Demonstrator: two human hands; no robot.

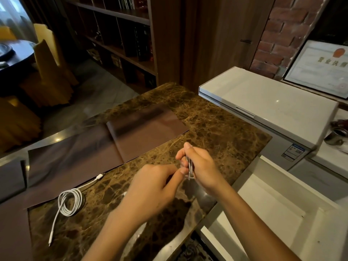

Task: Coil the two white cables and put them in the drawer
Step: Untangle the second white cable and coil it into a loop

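One white cable (70, 201) lies in a loose coil on the brown marble counter (216, 132) at the lower left, both of its ends trailing out. My right hand (200, 167) grips a small bundle of the second white cable (190, 167) above the counter's middle, loops showing between fingers and thumb. My left hand (150, 191) is right beside it, fingers curled, its fingertips pinching at the bundle. A short white piece (124, 194) peeks out under my left hand. An open white drawer (278, 210) sits at the lower right, below the counter edge.
Dark brown mats (105, 146) cover the counter's left and middle. A white chest freezer (267, 102) stands at the right, with metal cups (337, 134) beyond it. Bookshelves and yellow chairs lie behind the counter.
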